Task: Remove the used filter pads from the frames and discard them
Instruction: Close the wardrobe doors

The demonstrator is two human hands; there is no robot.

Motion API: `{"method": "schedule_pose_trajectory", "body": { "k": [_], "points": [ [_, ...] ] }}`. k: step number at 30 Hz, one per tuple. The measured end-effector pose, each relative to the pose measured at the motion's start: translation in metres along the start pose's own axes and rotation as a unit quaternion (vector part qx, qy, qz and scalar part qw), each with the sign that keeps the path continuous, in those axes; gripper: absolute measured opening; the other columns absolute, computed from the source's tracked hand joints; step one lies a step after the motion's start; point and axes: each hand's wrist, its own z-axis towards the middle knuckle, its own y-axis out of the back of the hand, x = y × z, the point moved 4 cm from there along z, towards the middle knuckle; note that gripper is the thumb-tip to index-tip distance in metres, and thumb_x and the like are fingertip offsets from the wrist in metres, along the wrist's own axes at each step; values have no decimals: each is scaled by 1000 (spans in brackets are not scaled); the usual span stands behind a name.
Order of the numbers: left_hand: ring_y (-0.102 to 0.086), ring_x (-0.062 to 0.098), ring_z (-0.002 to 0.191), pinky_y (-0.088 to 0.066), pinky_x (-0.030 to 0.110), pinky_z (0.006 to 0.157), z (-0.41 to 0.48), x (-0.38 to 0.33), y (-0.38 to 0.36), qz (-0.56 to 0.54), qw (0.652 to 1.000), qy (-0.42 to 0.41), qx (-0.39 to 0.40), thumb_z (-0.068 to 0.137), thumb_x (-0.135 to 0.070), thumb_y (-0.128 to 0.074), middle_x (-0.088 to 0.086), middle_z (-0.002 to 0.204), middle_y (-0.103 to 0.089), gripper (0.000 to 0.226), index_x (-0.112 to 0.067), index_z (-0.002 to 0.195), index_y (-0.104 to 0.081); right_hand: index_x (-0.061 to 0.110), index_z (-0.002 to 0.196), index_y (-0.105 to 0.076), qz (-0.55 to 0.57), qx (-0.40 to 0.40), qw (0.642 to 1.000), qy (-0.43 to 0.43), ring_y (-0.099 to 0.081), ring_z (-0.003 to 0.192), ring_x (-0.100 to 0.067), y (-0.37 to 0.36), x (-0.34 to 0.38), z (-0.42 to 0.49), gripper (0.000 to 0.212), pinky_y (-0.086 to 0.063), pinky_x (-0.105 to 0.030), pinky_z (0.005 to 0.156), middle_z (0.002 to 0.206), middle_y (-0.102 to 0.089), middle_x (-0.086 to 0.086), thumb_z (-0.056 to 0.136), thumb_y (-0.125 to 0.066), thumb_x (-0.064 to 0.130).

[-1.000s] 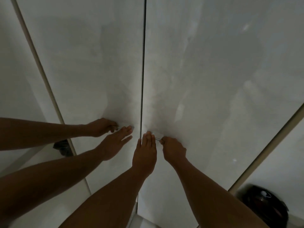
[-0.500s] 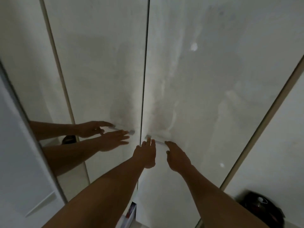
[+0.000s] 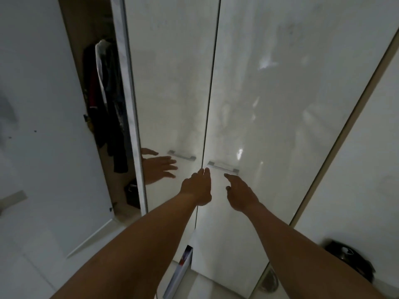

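No filter pad or frame shows in the head view. I face two glossy white cupboard doors. My left hand [image 3: 197, 186] is stretched out, fingertips at the gap between the doors, holding nothing. My right hand [image 3: 239, 190] hovers just below the metal handle [image 3: 223, 166] of the right door [image 3: 280, 126], fingers apart and empty. The left door [image 3: 172, 93] carries its own handle [image 3: 181, 155] and mirrors a hand.
At the left an open wardrobe section holds dark hanging clothes [image 3: 105, 104] and a small dark box [image 3: 132, 194] on its floor. A dark round object [image 3: 349, 257] sits at the lower right. Something with a red-and-white edge [image 3: 183, 262] shows below the doors.
Both hands have come off the door handles and drawn back a little. The view has shifted, and the open wardrobe section at the left has come into sight.
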Motion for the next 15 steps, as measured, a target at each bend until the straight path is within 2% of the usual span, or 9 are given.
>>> {"method": "schedule_pose_trajectory", "body": {
  "k": [4,7,11,15],
  "points": [
    [-38,29,139,-42,43,103,-29,8,22,-7,999,30,-14,89,-18,-62,9,159,-26,87,-12,156,-8,30,154,-24,-5,7,1000,-4,-32,144,-19,9,26,-14,51,-27,-35,116,162,-23,5,104,-34,21],
    [-43,28,135,-45,41,100,-49,12,40,-27,997,65,-39,90,-16,-59,10,154,-34,81,-14,156,-13,28,155,-24,-1,8,1000,23,-31,145,-18,22,53,-21,53,-27,-34,116,162,-23,4,104,-36,17],
    [-45,28,133,-45,39,103,-79,16,53,-32,994,80,-68,93,-19,-56,13,151,-39,74,-11,155,-17,22,150,-36,44,-24,995,81,-43,135,-20,38,87,-37,51,-36,-33,110,152,-40,-4,100,-41,10],
    [-52,30,127,-48,40,100,-120,15,63,-47,989,80,-117,93,-17,-58,14,143,-48,64,-10,150,-29,16,146,-44,87,-67,986,129,-53,125,-25,53,112,-71,48,-43,-34,104,139,-52,-11,99,-45,7]
  ]
}}
